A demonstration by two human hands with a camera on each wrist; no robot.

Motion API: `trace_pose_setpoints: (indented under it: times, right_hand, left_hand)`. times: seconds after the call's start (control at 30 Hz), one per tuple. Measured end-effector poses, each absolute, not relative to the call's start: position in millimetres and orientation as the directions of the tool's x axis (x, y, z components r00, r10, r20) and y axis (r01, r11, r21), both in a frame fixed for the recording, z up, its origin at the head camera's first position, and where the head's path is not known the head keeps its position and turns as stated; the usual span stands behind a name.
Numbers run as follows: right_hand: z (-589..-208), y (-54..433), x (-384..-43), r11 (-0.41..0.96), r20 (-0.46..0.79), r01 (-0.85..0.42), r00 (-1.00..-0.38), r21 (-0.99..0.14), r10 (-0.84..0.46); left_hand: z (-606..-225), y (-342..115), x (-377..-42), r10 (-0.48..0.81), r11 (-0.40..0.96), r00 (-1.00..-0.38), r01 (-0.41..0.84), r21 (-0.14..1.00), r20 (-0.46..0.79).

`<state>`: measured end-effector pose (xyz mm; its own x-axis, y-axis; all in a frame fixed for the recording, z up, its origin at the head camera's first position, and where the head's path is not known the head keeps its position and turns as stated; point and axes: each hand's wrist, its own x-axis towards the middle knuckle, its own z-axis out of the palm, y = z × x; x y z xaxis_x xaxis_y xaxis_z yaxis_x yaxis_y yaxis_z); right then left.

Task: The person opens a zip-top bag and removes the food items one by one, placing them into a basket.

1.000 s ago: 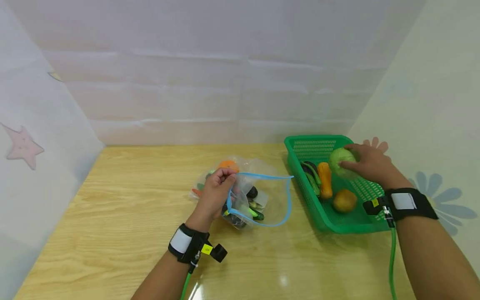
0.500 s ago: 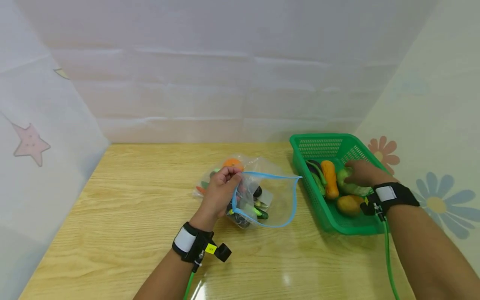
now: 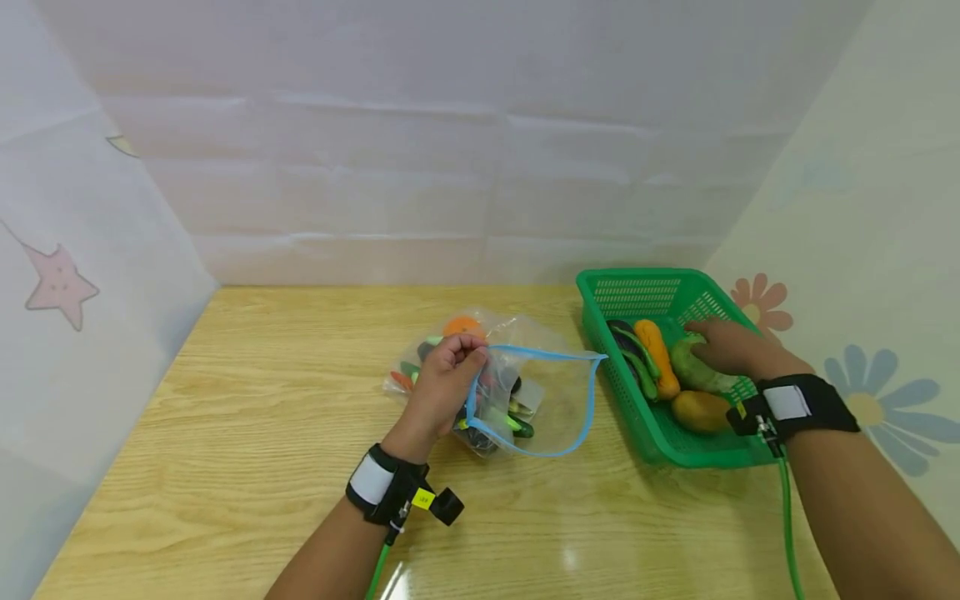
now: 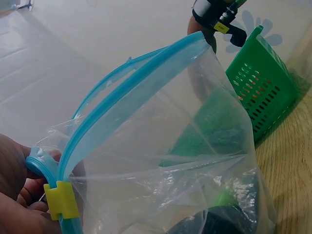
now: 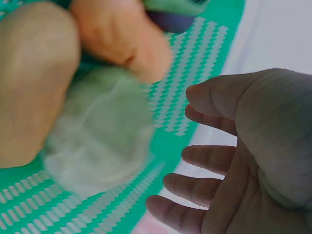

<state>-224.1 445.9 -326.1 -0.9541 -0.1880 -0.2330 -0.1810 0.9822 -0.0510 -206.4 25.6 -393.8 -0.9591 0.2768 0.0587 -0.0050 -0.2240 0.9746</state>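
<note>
My left hand [image 3: 442,379] pinches the blue-rimmed mouth of a clear zip bag [image 3: 558,408], near its yellow slider [image 4: 63,201]. The bag's mouth gapes toward the right. Inside it are an orange fruit [image 3: 462,326] and several small vegetables, partly hidden by plastic and my hand. A pale green cabbage [image 3: 696,367] sits in the green basket [image 3: 720,458]. My right hand [image 3: 735,346] is over the basket's right side, beside the cabbage. In the right wrist view its fingers [image 5: 195,190] are spread and apart from the cabbage [image 5: 105,131].
Around the cabbage lie an orange squash-like vegetable [image 3: 657,358], a brownish-yellow oval one [image 3: 699,412] and dark and green long ones [image 3: 636,362]. A wooden table [image 3: 247,417] carries everything. Papered walls stand behind and at both sides.
My right hand has lowered the cabbage into the basket and let it go, then drawn back slightly. The squash-like and oval vegetables have shifted. My left hand keeps its pinch on the bag.
</note>
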Motion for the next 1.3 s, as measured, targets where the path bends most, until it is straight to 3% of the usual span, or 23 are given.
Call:
trace_pose_setpoints:
  times: [0.23, 0.43, 0.63, 0.87, 0.93, 1.0, 1.13, 1.3]
  right_hand:
    - [-305, 405, -218, 0.964, -0.104, -0.261, -0.959, -0.042, -0.264]
    - [-290, 353, -198, 0.93, 0.061, -0.348, -0.937, -0.114, -0.343]
    - [-288, 300, -178, 0.813, 0.319, -0.576, -0.789, -0.083, -0.526]
    - [-299, 252, -158, 0.664, 0.495, -0.747, -0.571, 0.017, -0.655]
    - [-304, 242, -152, 0.645, 0.519, -0.764, -0.54, 0.029, -0.663]
    - [-308, 235, -146, 0.633, 0.488, -0.774, -0.553, 0.0, -0.675]
    - [-320, 225, -145, 0.646, 0.27, -0.758, -0.643, -0.089, -0.717]
    - [-349, 214, -164, 0.729, 0.032, -0.684, -0.729, 0.009, -0.684]
  left_hand:
    - [-395, 25, -207, 0.274, -0.217, -0.959, 0.011, 0.976, 0.072]
    - [-398, 26, -209, 0.278, -0.234, -0.957, 0.018, 0.972, 0.085]
    - [-399, 27, -209, 0.295, -0.239, -0.952, 0.013, 0.971, 0.085]
    - [-400, 26, -207, 0.274, -0.225, -0.958, 0.02, 0.974, 0.084]
    - [-399, 27, -206, 0.282, -0.232, -0.955, 0.026, 0.972, 0.093]
    - [-398, 28, -205, 0.295, -0.235, -0.95, 0.032, 0.972, 0.103]
    - [-397, 30, -203, 0.299, -0.219, -0.949, 0.039, 0.975, 0.105]
    - [-399, 34, -203, 0.295, -0.224, -0.948, 0.05, 0.973, 0.116]
